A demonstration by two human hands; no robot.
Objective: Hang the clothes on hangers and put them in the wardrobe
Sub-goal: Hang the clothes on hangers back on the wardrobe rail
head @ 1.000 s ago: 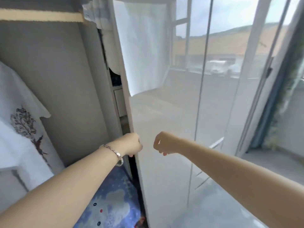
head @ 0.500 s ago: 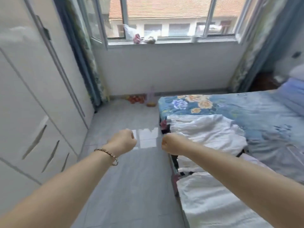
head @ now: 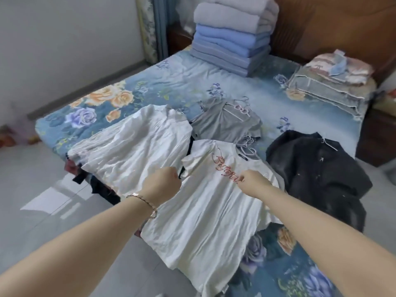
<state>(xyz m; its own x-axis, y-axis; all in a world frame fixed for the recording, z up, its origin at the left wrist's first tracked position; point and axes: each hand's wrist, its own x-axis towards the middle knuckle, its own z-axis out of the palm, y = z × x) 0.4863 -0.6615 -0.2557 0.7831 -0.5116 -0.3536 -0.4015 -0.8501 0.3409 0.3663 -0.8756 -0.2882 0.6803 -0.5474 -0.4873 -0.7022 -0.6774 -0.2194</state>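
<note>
A white cotton T-shirt (head: pixel 210 213) with red script lettering is spread flat on a bed (head: pixel 171 82) covered in blue floral sheeting, directly beneath both hands. The left hand (head: pixel 161 183) is curled into a fist over its sleeve. The right hand (head: pixel 254 182) is curled at the lettering; a grip on the cloth cannot be confirmed. A crumpled black jacket (head: pixel 317 168) is seen just right of the right hand.

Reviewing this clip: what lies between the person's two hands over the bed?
In the head view, the white T-shirt, around its red lettering, fills the stretch between the left hand and the right hand.
</note>
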